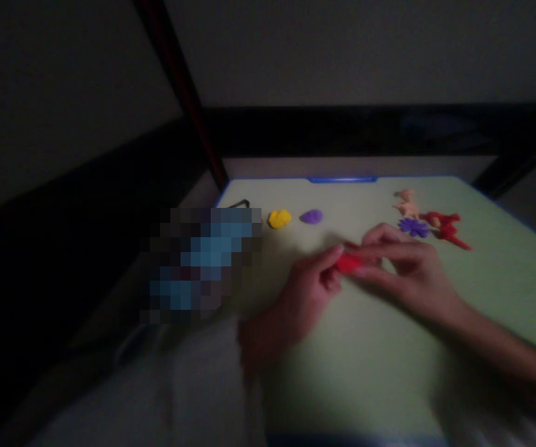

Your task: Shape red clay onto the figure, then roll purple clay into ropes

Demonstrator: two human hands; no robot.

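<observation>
Both hands meet above the table around a small red lump (348,264) that looks like modelling clay. My left hand (312,282) pinches its left side with thumb and fingers. From the right, my right hand (402,267) grips the same lump between thumb and fingertips. Beyond the hands lie a yellow lump (280,218) and a smaller purple lump (312,216). Just past my right hand are a purple flower-like shape (414,228), a peach-coloured figure (407,203) and a red figure (447,226) with a long pointed part. Blur hides the lump's finer shape.
The pale table (352,372) has a blue edge and a blue handle-like strip (342,180) at its far side. At the left, a pixelated bluish object (207,257) lies along the edge. A dark red post (179,81) rises behind, and the surroundings are dim.
</observation>
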